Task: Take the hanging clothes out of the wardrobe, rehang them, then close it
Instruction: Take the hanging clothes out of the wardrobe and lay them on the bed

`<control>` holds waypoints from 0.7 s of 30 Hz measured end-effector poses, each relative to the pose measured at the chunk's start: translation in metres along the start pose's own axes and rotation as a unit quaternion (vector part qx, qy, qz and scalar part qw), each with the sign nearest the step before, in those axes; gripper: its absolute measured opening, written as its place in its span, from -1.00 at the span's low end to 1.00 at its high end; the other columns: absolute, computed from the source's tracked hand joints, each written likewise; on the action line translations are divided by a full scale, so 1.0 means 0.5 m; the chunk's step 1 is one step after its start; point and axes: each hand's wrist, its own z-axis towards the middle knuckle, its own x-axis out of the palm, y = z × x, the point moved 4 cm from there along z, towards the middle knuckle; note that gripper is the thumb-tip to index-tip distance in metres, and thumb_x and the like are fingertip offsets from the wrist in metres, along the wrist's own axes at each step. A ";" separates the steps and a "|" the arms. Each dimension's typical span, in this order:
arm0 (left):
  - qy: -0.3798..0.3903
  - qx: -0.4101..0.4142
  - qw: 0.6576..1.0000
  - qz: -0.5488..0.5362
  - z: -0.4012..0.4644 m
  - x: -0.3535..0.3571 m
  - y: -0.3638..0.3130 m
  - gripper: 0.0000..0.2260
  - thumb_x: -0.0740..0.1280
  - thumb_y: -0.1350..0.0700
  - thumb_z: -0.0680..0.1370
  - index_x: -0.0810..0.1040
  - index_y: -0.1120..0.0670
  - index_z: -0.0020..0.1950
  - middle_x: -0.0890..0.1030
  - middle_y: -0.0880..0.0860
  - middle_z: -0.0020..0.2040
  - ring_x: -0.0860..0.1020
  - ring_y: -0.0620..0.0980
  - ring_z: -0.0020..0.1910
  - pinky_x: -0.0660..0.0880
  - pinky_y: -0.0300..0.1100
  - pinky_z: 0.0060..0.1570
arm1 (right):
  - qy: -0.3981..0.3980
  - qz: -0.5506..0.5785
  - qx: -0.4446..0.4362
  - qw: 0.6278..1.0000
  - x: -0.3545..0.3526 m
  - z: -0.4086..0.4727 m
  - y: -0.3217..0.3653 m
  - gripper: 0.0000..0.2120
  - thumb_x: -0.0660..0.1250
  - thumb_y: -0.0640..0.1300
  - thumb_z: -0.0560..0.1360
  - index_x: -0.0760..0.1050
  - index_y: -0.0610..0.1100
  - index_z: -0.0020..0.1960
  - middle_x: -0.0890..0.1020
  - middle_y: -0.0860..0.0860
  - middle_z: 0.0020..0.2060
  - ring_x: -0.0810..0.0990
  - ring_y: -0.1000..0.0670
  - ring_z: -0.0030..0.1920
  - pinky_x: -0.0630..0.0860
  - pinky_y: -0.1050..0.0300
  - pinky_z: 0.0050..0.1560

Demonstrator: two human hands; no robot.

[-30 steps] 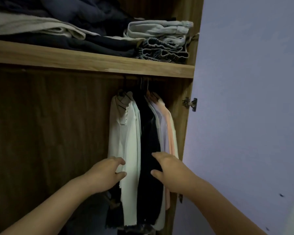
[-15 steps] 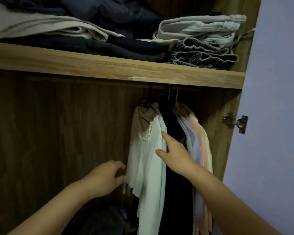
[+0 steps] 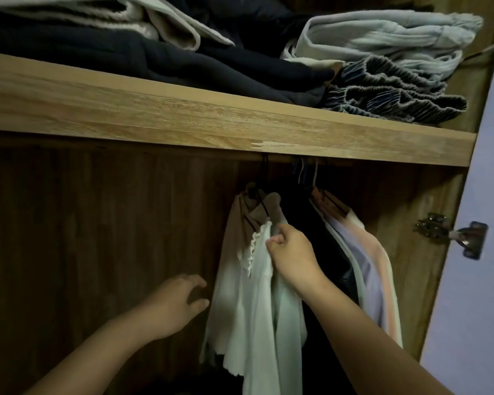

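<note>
Two hands: right hand (image 3: 293, 256) pinching the white top (image 3: 261, 303); left hand (image 3: 174, 302) loosely spread, empty.

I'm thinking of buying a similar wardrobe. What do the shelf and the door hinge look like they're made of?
The shelf looks like laminated board with a matte, light wood-grain finish rather than solid wood: its front edge shows a pale chip where the surface layer has flaked off. The hinge looks like bare metal, silvery and shiny, catching highlights. Neither can be confirmed from looks alone.
</note>
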 end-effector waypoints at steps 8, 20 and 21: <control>-0.003 0.018 0.999 -0.044 0.047 -0.006 0.041 -0.65 0.26 0.00 0.56 0.36 -0.08 0.34 0.38 -0.11 0.33 0.39 -0.17 0.26 0.37 -0.29 0.25 | -0.020 -0.082 0.054 0.995 0.068 0.041 0.041 -0.92 0.23 -0.23 0.53 0.43 -0.10 -0.12 0.54 -0.01 -0.14 0.55 -0.06 -0.04 0.32 0.23 -0.19; -0.014 0.026 0.997 -0.065 0.071 -0.020 0.071 -0.69 0.26 0.01 0.56 0.38 -0.10 0.31 0.37 -0.17 0.18 0.40 -0.20 0.18 0.39 -0.31 0.19 | -0.047 0.301 0.005 0.952 0.054 0.025 0.044 -0.70 0.19 -0.42 0.47 0.51 -0.15 0.09 0.63 -0.14 -0.02 0.61 -0.14 0.01 0.53 -0.05 0.06; -0.020 0.031 0.997 -0.064 0.076 -0.021 0.072 -0.69 0.26 0.01 0.56 0.39 -0.10 0.30 0.39 -0.16 0.21 0.41 -0.20 0.18 0.40 -0.29 0.20 | -0.039 0.299 0.004 0.953 0.047 0.011 0.040 -0.70 0.20 -0.43 0.47 0.51 -0.14 0.08 0.63 -0.15 -0.03 0.61 -0.12 -0.01 0.54 -0.03 0.02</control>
